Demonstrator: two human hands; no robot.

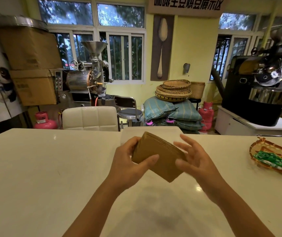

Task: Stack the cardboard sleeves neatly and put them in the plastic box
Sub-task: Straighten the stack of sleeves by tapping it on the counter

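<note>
A stack of flat brown cardboard sleeves [159,154] is held above the white table, tilted with its edges fanned toward the upper right. My left hand [130,163] grips the stack's left end, thumb across the front face. Against the stack's right edge rests my right hand [193,158], fingers spread and slightly blurred. Behind the hands stands a translucent plastic box [152,131] near the table's far edge; it is mostly hidden by the stack.
A woven tray [263,151] with green packets [271,159] lies at the right of the white table [42,168]. A white padded chair [90,118] and a black stool [130,112] stand beyond the far edge.
</note>
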